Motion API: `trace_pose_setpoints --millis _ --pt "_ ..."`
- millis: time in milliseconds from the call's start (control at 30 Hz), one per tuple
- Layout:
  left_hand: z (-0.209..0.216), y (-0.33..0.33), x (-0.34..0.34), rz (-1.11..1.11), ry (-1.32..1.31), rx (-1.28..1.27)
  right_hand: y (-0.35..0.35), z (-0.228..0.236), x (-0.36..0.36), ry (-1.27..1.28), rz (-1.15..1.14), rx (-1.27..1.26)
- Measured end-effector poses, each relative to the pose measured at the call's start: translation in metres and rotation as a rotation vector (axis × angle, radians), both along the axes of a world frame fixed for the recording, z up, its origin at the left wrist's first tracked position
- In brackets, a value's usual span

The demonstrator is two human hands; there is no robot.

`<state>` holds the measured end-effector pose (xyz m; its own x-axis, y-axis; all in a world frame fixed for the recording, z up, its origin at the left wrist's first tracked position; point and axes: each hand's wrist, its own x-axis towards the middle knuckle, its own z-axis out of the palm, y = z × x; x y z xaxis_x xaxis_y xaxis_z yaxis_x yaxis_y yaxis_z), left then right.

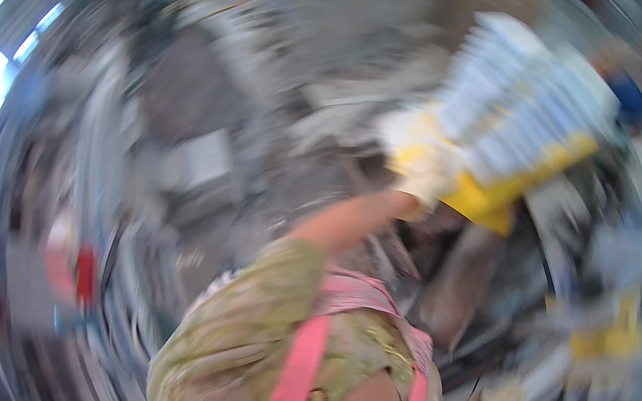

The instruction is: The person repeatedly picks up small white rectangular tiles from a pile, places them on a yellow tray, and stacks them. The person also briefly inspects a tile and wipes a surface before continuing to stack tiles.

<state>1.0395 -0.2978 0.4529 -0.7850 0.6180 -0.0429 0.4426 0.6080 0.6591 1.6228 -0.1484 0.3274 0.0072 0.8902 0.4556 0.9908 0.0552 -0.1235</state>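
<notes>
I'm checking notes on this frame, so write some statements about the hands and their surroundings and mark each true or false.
1. The left hand is at the yellow base under the pale stacks. True.
2. The right hand is higher in the picture than the left. False: it is lower, toward the lower right.
3. Pink straps cross the greenish top. True.
4. The red object is at the picture's right. False: it is at the left.
</notes>
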Motion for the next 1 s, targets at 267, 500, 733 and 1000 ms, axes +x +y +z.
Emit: trace_pose_setpoints --millis 267,500,733,1000 --pt "-0.007 0.015 -0.023 0.066 0.139 -0.029 -0.006 0.001 -0.031 -0.031 -0.216 -0.092" --pt "0.01 0.003 -0.009 0.015 0.023 0.007 -0.021 0.016 -0.026 0.01 -0.193 -0.158" --pt "-0.006 0.023 -0.008 0.003 0.026 0.094 -0.021 0.02 -0.009 0.101 -0.068 -0.114" --pt "-0.029 0.026 -0.039 -0.216 0.075 0.07 -0.038 0.021 0.019 0.282 0.119 -0.035"
